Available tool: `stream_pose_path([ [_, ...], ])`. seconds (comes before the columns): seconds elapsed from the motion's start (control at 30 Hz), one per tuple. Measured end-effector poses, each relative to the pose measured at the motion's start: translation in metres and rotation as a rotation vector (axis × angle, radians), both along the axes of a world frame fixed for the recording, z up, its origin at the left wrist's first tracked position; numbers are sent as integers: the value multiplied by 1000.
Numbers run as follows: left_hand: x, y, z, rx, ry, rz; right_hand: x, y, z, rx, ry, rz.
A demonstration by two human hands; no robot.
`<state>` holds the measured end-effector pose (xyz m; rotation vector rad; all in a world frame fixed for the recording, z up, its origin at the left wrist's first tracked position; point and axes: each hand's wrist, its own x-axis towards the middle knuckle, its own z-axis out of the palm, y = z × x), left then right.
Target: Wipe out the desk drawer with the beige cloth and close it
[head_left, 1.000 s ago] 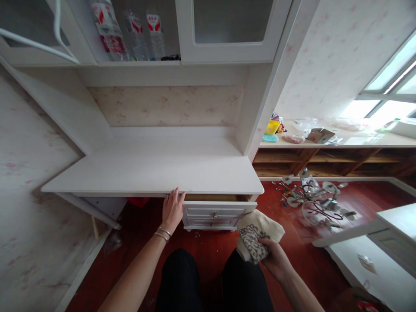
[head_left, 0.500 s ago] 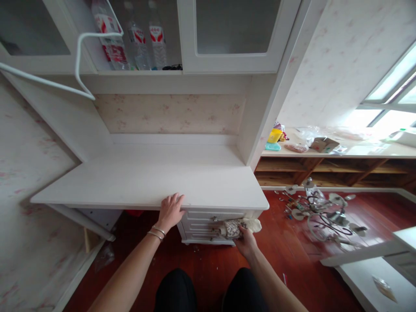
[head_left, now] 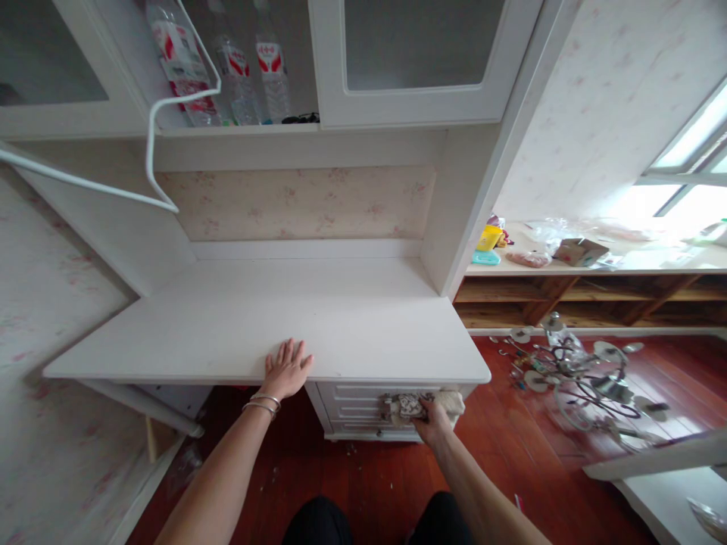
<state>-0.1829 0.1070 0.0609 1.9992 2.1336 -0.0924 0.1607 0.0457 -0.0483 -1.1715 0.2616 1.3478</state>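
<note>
My left hand (head_left: 287, 369), with bangles on its wrist, lies on the front edge of the white desk (head_left: 227, 318), fingers spread over the top. In my right hand (head_left: 432, 421) is a bunched cloth (head_left: 413, 406), partly dark-patterned and partly cream. The cloth is against or just in front of the white drawers (head_left: 352, 411) under the desk's right side; I cannot tell whether it touches them. It hides some of the drawer fronts. A small knob (head_left: 379, 433) shows on a lower drawer.
A white bent rod (head_left: 151, 144) hangs at upper left, before plastic bottles (head_left: 271, 68) in the open cupboard. A dismantled chandelier (head_left: 591, 378) lies on the red floor at right. Behind it a low shelf unit (head_left: 511, 290) carries a box (head_left: 579, 252). White furniture (head_left: 659, 462) stands at lower right.
My left hand has slid slightly left and its fingers have spread flatter on the desktop. The right hand still holds the cloth by the drawers. The view has shifted a little.
</note>
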Motion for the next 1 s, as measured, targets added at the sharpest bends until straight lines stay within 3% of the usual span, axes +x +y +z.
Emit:
stream_pose_path([
  [0.13, 0, 1, 2, 0, 2, 8, -1, 0, 14, -60, -24, -30],
  [0.3, -1, 2, 3, -17, -20, 6, -15, -10, 57, 43, -43, 2],
  [0.43, -1, 0, 3, -2, -21, 11, -56, -20, 92, 105, 41, 52],
  [0.53, -2, 0, 2, 18, -16, 6, -101, -26, 101, 142, 123, 137],
  [0.77, -3, 0, 2, 26, -12, 0, -194, -19, 83, 196, 293, 243],
  [0.9, -2, -1, 4, 40, -3, 2, -221, -8, 64, 208, 415, 274],
  [1.0, -2, -1, 5, 38, -9, 0, -227, -3, 42, 105, 380, 245],
])
